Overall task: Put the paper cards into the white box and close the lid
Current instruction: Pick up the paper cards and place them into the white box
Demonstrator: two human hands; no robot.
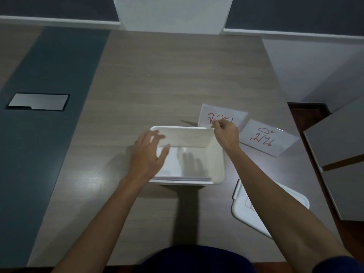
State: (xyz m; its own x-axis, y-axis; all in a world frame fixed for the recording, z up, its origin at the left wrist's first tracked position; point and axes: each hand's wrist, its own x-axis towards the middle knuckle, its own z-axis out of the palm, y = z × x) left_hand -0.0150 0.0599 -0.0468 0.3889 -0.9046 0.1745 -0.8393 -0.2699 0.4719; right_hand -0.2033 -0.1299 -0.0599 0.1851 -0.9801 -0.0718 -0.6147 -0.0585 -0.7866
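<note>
The white box (216, 154) stands open in the middle of the table, with paper cards (183, 179) lying flat on its bottom. My right hand (226, 134) pinches a white card with red writing (220, 114) just beyond the box's far right corner. A second card with red writing (267, 137) lies on the table to the right of it. My left hand (147, 154) hovers over the box's left side, fingers spread, holding nothing. The white lid (248, 205) rests on the table to the right of the box, partly hidden under my right forearm.
A grey strip with a metal cable hatch (38, 102) runs along the table's left part. The table's right edge (307, 154) lies close beyond the cards, with grey cabinets (338, 138) past it. A white pillar (173, 14) stands at the far end.
</note>
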